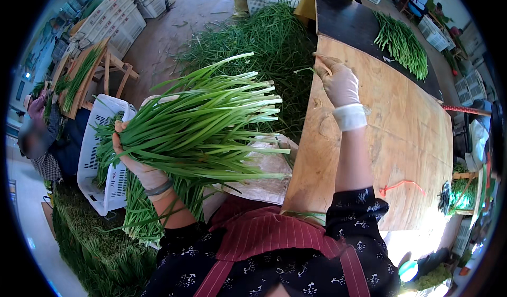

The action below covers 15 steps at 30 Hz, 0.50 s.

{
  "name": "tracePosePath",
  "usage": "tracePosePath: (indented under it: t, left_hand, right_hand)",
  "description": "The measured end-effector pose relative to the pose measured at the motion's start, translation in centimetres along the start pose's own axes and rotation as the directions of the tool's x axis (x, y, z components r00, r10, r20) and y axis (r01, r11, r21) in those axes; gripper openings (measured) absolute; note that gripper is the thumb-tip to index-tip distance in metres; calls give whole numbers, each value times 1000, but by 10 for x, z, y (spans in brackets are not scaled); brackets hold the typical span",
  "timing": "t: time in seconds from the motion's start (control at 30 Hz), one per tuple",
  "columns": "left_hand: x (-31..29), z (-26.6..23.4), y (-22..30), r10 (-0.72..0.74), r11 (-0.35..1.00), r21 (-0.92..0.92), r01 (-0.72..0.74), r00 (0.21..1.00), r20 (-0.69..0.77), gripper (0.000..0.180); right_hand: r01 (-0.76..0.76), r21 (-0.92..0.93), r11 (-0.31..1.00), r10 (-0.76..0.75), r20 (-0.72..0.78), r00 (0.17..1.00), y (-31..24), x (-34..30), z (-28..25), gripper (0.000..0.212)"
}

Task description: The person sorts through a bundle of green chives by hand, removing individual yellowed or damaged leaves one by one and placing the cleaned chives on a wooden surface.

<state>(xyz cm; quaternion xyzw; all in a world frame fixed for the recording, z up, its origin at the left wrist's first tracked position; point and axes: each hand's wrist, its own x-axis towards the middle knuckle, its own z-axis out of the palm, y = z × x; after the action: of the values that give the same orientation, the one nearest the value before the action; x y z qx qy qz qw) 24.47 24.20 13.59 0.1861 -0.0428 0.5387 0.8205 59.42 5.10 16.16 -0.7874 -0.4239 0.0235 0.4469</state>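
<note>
My left hand point(134, 162), in a glove with bare fingertips, is closed round the leafy end of a large bunch of garlic chives point(195, 122). Their pale cut stems point right, toward the wooden table point(391, 133). Over that table's left edge is my gloved right hand point(338, 79), its fingers pinched together. A thin green strand point(303, 70) sticks out from the fingertips. Below the bunch lies a whitish sack point(264, 165), partly covered by the leaves.
Left of me stands a white crate point(111, 186) with greens. A loose heap of greens point(264, 38) covers the floor ahead. Another chive bunch point(404, 46) lies on the black tabletop point(348, 19). A red string point(401, 185) rests on the wood. A person point(39, 133) sits at far left.
</note>
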Motion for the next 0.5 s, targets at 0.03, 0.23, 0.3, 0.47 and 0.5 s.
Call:
tracePosePath:
  t: [0.03,0.23,0.3,0.47,0.5]
  left_hand:
    - [-1,-4,1,3,1000,-15,-4,1000,-28,19]
    - [3,-15,2,-53,999,-4,53,997,58,19]
    - [1,-8,-1,-85,996,-27,88,992,92,21]
    - [4,-20,8,-89,996,6,89,995,44,23]
    - [5,-21,8,-99,995,-25,100,995,34,22]
  right_hand:
    - [74,61,995,-75,7,997,-8,-1,-4,27]
    - [-122,505,855,-118,418,901,-64,-13,40,24]
    - [-189,577,795,-56,379,924,-67,-17,44,19]
    - [22,682,731,-17,-14,1000,-69,-14,27,12]
    - [33,717,696,10,-56,998,-56,-8,16,15]
